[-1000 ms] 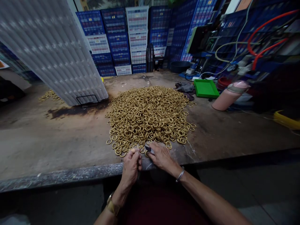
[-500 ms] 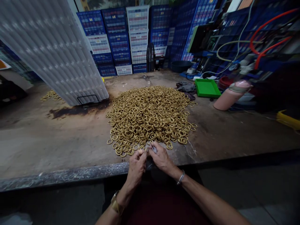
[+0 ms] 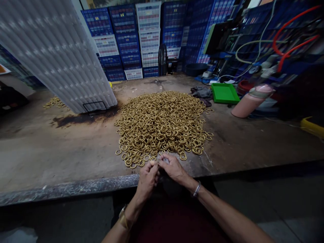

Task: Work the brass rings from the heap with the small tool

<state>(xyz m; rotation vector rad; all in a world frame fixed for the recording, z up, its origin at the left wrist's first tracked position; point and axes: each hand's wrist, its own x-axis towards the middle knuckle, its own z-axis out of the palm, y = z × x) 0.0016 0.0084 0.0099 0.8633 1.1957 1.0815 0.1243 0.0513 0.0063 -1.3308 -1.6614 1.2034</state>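
Observation:
A wide heap of brass-coloured rings lies on the worktop. At the heap's front edge, my left hand has its fingers pinched together, and what they grip is too small to make out. My right hand is close beside it, thumb and fingers closed on a small greyish thing that I cannot name. The fingertips of both hands nearly meet, just in front of the nearest loose rings.
Upright pale ribbed sheets stand at the left in a black wire holder. A green tray, dark cloth and pink bottle are at the right. Stacked crates line the back; a few rings lie far left.
Both hands stay almost in place, with fingers slightly shifted; my right fingertips sit a little further left. The view has tilted slightly.

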